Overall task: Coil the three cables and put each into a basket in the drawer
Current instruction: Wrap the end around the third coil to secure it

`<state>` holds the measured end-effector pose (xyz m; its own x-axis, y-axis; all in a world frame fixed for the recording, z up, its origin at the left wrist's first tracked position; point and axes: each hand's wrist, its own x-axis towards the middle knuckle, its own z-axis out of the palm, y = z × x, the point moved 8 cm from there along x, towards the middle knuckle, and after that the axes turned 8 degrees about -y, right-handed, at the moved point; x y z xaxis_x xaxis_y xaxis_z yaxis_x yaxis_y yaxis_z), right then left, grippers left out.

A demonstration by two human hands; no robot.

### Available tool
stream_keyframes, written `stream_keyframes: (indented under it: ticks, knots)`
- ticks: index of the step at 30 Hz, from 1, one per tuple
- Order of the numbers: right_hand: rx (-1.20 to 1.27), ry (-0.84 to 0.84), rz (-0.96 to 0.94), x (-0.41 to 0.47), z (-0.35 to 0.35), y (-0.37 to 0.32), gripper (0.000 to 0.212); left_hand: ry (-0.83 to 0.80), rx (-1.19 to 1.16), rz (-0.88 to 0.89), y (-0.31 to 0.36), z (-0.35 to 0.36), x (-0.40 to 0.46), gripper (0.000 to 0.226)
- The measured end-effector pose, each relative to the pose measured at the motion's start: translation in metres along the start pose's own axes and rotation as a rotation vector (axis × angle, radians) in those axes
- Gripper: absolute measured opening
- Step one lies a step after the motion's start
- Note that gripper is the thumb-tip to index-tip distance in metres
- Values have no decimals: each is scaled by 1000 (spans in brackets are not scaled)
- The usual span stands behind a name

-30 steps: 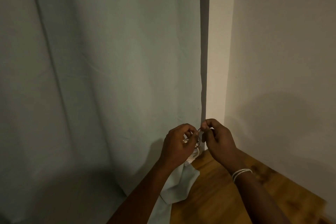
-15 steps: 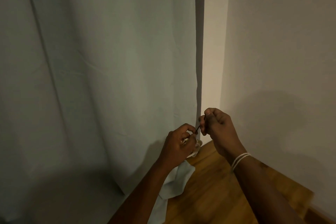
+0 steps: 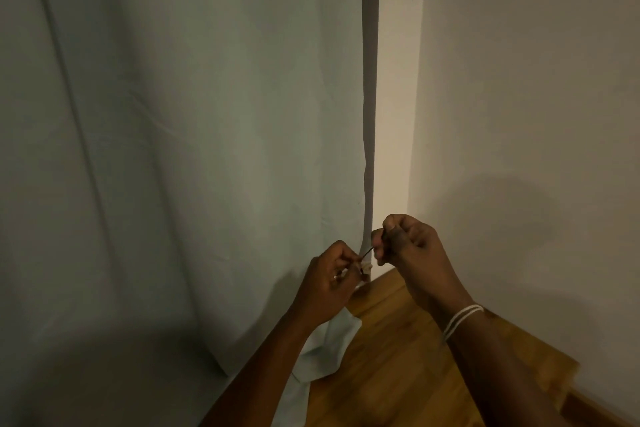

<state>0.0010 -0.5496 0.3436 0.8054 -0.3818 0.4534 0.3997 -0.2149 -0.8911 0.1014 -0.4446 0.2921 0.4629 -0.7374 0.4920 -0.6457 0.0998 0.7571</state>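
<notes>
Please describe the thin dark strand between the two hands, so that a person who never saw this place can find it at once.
Follow the curtain's right edge down to the wooden surface. There the left hand and right hand meet. The dark strand runs tight between their fingertips, thinner and darker than the white band around the right wrist.

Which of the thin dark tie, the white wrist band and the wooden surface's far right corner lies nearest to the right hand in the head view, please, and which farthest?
1. Thin dark tie, pinched at the right hand's fingertips, left side.
2. White wrist band, on that wrist, below right.
3. Wooden surface's far right corner, lower right.
</notes>
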Motion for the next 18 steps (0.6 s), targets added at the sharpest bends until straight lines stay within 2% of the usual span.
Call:
stream_keyframes:
  ticks: [3, 6, 9, 11, 13, 15, 18]
  knots:
    - [-94, -59, -8, -7, 5, 3, 26, 106, -163, -156, -14, -12, -2, 8]
    - [-288, -63, -74, -22, 13, 13, 22, 226, -481, -271, -21, -20, -5, 16]
    - [-429, -111, -159, -34, 28, 15, 25, 264, -766, -328, -17, -20, -5, 19]
    - [-449, -120, -173, -35, 34, 17, 27, 239, -866, -351, -14, -16, -5, 17]
    - [-453, -107, -171, -32, 37, 22, 25, 215, -890, -358, -9, -13, -5, 11]
    - [-404, -79, -128, -29, 36, 30, 23, 226, -808, -356, -10, -15, -7, 11]
    - [-166, -59, -11, -28, 32, 40, 21, 254, -672, -322, -11, -20, -9, 21]
